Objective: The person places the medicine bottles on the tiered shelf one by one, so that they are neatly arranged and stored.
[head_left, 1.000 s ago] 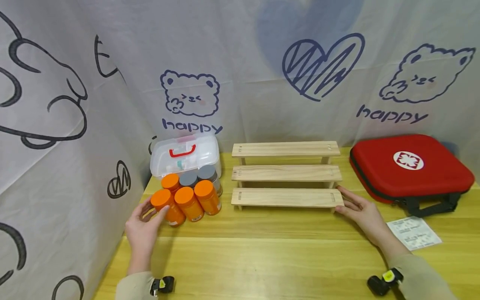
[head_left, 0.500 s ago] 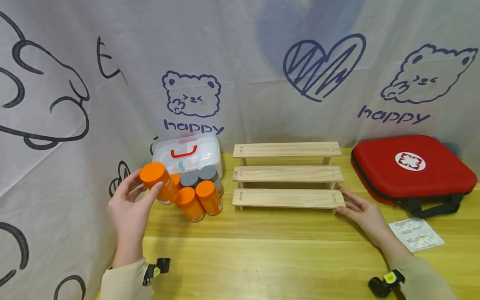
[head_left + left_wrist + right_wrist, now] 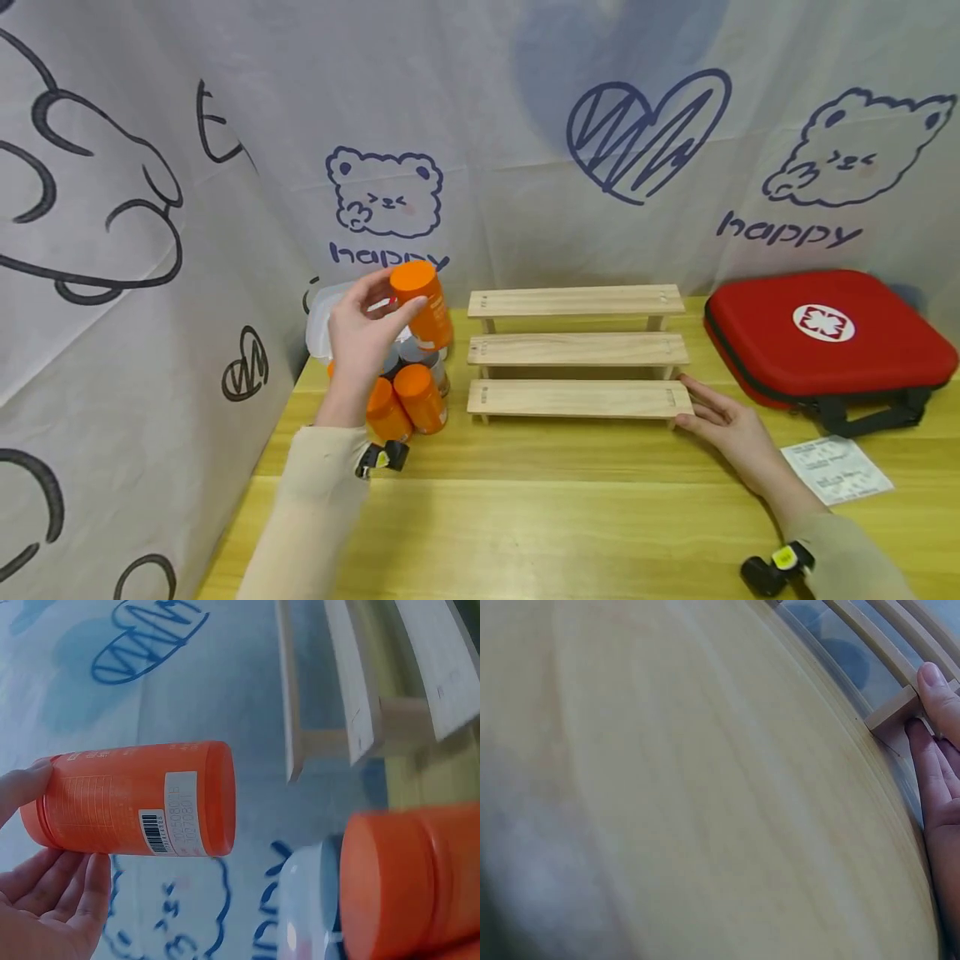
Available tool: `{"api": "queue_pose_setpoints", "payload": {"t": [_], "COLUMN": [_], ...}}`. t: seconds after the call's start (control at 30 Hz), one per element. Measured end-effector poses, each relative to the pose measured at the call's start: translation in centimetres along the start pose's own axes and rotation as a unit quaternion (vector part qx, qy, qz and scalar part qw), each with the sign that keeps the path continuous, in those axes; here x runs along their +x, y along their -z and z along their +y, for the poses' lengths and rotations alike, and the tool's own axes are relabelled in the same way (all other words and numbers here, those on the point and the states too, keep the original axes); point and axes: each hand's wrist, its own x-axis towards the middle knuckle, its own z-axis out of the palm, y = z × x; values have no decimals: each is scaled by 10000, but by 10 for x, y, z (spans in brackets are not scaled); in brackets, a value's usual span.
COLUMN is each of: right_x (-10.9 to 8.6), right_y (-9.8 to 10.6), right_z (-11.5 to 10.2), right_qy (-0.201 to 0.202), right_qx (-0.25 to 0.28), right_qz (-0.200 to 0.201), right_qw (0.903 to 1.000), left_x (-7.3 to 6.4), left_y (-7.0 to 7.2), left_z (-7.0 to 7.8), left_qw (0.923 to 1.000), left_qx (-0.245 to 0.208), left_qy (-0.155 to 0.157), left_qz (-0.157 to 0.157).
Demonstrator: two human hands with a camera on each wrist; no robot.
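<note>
Now, orange bottle [image 3: 426,310]: higher and further right than before, above a grey-lidded bottle [image 3: 411,351], left of the wooden rack [image 3: 577,398].
Left grip [image 3: 363,333]: grasping that bottle near its lid.
Right grip [image 3: 726,429]: still pinching the wooden rack's right end.
Other bottles [image 3: 420,398]: on the counter [image 3: 540,517]; the lifted one seems fully separated.

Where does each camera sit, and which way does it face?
Head: worn on the head, looking forward and down at the wooden table and three-tier wooden rack; left hand, right hand and beige sleeves show.
Left wrist: on that wrist, looking at the held orange capped bottle; part of the left hand shows.
Right wrist: on that wrist, looking across the table toward the rack's end; part of the right hand shows.
Head and left wrist share the held bottle.
</note>
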Motion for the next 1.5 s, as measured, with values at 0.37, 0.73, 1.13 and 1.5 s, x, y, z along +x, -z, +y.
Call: {"api": "queue_pose_setpoints", "payload": {"t": [0.37, 0.73, 1.13, 1.5], "right_x": [-2, -2, 0, 0], "right_y": [-3, -3, -1, 1], "right_z": [2, 5, 5, 2], "right_qy": [48, 14, 80, 45], "right_qx": [28, 3, 22, -29], "right_qz": [47, 54, 59, 41], "right_qw": [10000, 10000, 9999, 10000], "left_x": [40, 49, 45, 24], "left_y": [-69, -103, -109, -72], "left_z": [-17, -19, -15, -8], "left_qw": [9992, 9987, 9980, 9951], "left_qx": [-284, -253, -200, -207], "left_qy": [194, 321, 200, -259], "left_qz": [-209, -299, -566, -930]}}
